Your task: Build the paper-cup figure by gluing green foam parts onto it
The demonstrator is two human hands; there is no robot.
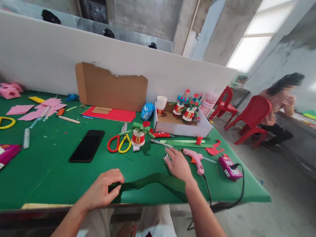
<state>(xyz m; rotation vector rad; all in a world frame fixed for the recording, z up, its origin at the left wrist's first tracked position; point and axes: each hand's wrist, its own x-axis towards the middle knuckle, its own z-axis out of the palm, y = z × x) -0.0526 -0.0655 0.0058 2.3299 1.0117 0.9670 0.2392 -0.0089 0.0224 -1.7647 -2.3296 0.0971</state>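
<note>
My left hand (105, 190) is closed around one end of a dark green strip (152, 179) near the table's front edge. The strip runs right and passes beneath my right wrist. My right hand (179, 164) rests farther forward with its fingers spread, beside a pink glue gun (195, 158); a small pale piece shows at its fingertips. A decorated paper cup (138, 138) with a red band and green coils stands beyond the strip, beside red and yellow scissors (120, 143).
A black phone (87, 146) lies left of the scissors. Behind stands a white box (181, 129) holding decorated cups. A purple power strip (229, 168) with a black cable sits at right. A person (277, 99) sits beyond, near a red chair (251, 114).
</note>
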